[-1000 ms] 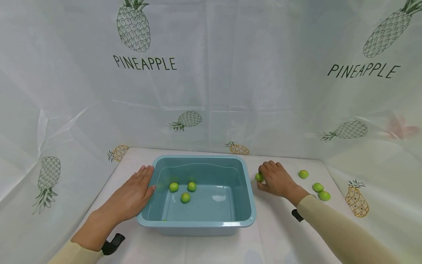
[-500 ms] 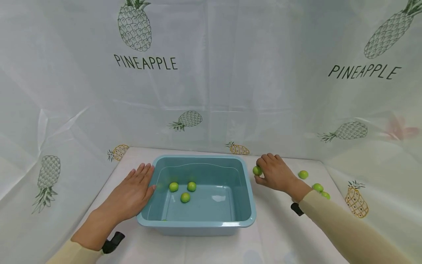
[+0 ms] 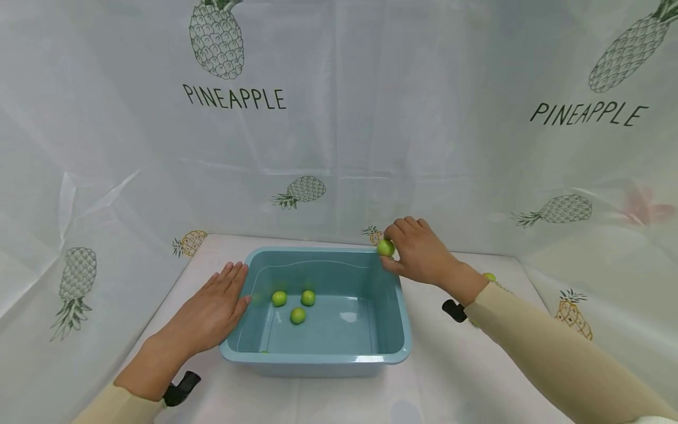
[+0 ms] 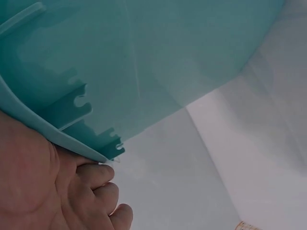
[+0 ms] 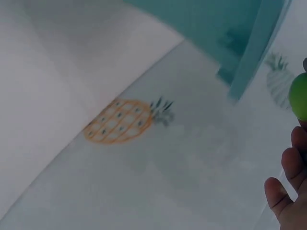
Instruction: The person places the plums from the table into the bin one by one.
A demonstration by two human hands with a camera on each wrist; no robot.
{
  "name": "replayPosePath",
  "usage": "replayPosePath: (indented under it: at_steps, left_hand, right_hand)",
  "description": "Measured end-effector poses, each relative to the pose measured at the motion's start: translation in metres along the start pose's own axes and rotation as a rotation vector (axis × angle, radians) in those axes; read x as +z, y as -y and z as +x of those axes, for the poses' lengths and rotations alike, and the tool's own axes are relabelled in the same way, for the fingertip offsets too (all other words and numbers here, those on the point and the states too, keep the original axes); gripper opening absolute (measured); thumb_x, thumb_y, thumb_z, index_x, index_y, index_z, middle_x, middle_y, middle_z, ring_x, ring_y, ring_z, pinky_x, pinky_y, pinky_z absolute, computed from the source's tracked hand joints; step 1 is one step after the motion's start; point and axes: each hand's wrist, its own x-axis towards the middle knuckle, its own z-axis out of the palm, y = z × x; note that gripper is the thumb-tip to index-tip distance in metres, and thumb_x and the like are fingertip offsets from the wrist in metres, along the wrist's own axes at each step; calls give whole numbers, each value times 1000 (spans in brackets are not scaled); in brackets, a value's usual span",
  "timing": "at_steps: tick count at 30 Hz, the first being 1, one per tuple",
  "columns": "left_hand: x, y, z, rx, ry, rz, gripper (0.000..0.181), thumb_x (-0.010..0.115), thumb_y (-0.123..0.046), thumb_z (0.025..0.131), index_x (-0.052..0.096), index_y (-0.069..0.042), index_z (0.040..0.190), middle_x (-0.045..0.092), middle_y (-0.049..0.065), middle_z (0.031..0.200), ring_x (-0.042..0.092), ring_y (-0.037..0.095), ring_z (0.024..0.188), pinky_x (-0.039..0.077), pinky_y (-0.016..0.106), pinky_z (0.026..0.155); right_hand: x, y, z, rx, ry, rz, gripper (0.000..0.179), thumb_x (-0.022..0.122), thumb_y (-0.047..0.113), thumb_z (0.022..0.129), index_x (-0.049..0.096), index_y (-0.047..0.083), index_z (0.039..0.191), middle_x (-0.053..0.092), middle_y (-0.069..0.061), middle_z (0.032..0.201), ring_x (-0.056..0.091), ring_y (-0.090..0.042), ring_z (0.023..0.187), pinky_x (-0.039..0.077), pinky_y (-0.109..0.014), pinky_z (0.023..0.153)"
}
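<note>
My right hand [image 3: 421, 253] pinches a green lime [image 3: 386, 248] between thumb and fingers, raised at the far right corner of the blue plastic tub [image 3: 315, 358]. In the right wrist view this lime [image 5: 299, 98] shows at the right edge, with the tub's rim [image 5: 256, 52] beside it. My left hand [image 3: 209, 315] lies flat along the tub's left side, fingers straight, thumb at the rim. From the left wrist, its fingers [image 4: 98, 191] show just outside the rim. Several limes [image 3: 298, 315] lie on the tub floor, one nearly hidden behind the front wall.
A white cloth [image 3: 439, 365] covers the table. To the right, a lime [image 3: 489, 276] lies on it, partly behind my right forearm; others there are mostly hidden by the sleeve. A pineapple-printed curtain [image 3: 339, 129] hangs behind and along both sides.
My right hand has lifted the lime and carried it left from the table to the tub's far right corner. The left hand and the tub have stayed in place.
</note>
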Motion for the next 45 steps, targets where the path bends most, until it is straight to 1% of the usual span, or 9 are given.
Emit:
replayPosePath:
  at_steps: [3,9,13,17,21,28,32,39,45]
  left_hand:
    - [1,0,0,-5,-3,-8,65,56,-27,108,37,12,157,40,29,164,32,50,155,32,66,123]
    - [2,0,0,-7,-13,-22,65,57,-26,108,38,13,156,41,30,162,33,51,154,32,67,122]
    - [2,0,0,-12,-5,-33,65,56,-26,108,37,12,157,40,29,163,32,50,154,32,66,123]
    - [1,0,0,-19,6,-41,65,55,-27,109,36,12,158,39,29,164,32,50,155,31,66,123]
    - [1,1,0,-22,7,-48,65,55,-27,109,36,12,158,39,29,164,31,50,155,31,66,124]
    - [2,2,0,-24,10,-48,66,55,-27,109,35,11,159,39,28,165,31,49,155,31,66,124]
    - [1,2,0,-12,10,-49,66,54,-27,109,34,11,159,38,28,165,31,49,156,31,65,124]
    - [1,2,0,-7,15,-50,65,54,-27,110,34,12,159,37,28,166,31,49,156,31,65,124]
    - [0,1,0,-15,12,-51,65,55,-27,109,35,11,159,38,29,165,32,49,155,31,66,124]
  right_hand:
    - [3,18,7,-69,13,26,34,76,38,90,63,9,104,60,-3,95,55,-23,90,45,-38,75]
    - [23,49,14,-175,87,31,35,75,45,92,66,13,103,59,2,94,54,-17,90,49,-36,77]
    - [35,64,17,-215,121,34,33,74,45,92,66,15,101,60,3,94,53,-16,88,48,-35,75]
    - [44,74,18,-247,137,50,30,74,45,92,66,16,99,60,4,93,53,-15,89,47,-34,76]
    - [50,79,18,-264,159,53,30,73,46,92,66,17,99,60,5,91,52,-14,87,44,-30,73]
    - [53,83,17,-279,189,16,33,69,50,95,68,18,102,59,6,91,47,-13,84,40,-29,71]
    - [54,83,16,-275,190,8,34,68,50,96,68,17,102,59,5,92,48,-14,85,41,-30,71]
    - [54,83,15,-263,186,27,48,70,55,97,71,11,115,65,0,100,54,-17,92,47,-33,75]
    - [53,83,15,-269,189,-1,45,69,54,98,70,13,115,64,0,101,54,-17,92,45,-32,75]
